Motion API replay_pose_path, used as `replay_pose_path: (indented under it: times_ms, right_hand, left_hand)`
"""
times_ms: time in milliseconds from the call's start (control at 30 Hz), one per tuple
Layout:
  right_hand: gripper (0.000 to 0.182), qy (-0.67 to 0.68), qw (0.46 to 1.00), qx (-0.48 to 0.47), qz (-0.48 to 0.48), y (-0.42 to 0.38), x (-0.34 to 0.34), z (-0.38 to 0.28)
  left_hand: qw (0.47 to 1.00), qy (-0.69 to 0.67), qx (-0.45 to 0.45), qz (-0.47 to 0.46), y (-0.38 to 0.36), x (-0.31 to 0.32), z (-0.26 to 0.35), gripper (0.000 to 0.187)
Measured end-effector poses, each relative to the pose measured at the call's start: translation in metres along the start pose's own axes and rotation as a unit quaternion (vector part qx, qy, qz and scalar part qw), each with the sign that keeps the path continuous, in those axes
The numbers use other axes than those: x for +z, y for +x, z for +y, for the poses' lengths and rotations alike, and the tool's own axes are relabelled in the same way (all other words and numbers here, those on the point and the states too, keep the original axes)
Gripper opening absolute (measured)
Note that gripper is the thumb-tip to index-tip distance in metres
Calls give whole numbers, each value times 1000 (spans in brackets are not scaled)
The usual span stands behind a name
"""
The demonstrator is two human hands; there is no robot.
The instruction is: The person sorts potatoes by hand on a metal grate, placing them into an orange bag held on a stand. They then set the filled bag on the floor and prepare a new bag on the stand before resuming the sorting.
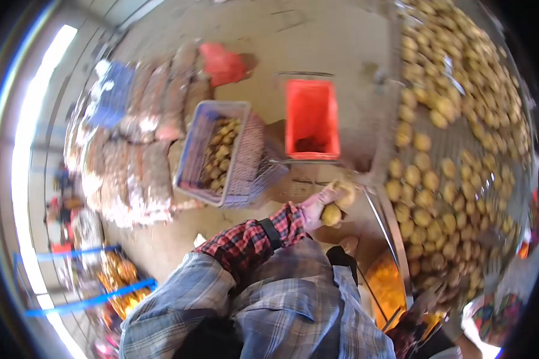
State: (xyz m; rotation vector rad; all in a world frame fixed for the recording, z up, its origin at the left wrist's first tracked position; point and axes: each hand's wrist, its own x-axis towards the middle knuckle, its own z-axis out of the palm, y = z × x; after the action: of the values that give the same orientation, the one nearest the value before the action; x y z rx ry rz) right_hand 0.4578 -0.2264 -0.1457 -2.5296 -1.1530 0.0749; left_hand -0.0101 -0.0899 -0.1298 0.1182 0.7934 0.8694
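My left hand (pixel 311 210), in a red and black plaid sleeve with a dark band at the wrist, is closed on potatoes. One yellow potato (pixel 331 215) shows below the fingers, and a paler, blurred potato (pixel 345 195) shows beyond them. A red basket (pixel 290 122) stands on the floor ahead of this hand, with something dark at its near end. At the lower right, my right hand (pixel 428 299) looks dark and smeared beside the potatoes (pixel 425 230) on the sorting table (pixel 440 137). Its fingers cannot be made out.
Left of the red basket, a purple-grey plastic crate (pixel 244 161) holds potatoes. Filled mesh sacks (pixel 156 113) are stacked at the left, near a red bag (pixel 221 63). A blue metal frame (pixel 96 299) stands lower left. An orange-yellow container (pixel 384 287) sits beside the table edge.
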Motion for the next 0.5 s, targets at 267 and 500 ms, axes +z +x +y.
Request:
replay_pose_path:
  times_ms: [267,500]
  right_hand:
    - [76,-326,943,-38,-61,31,98,29]
    - [83,43,998,-7,-37,-63,36,-110]
  left_hand:
    - [887,68,192,415,-136,-310,106,49]
    - [833,244,62,493,-200,-452,297,59]
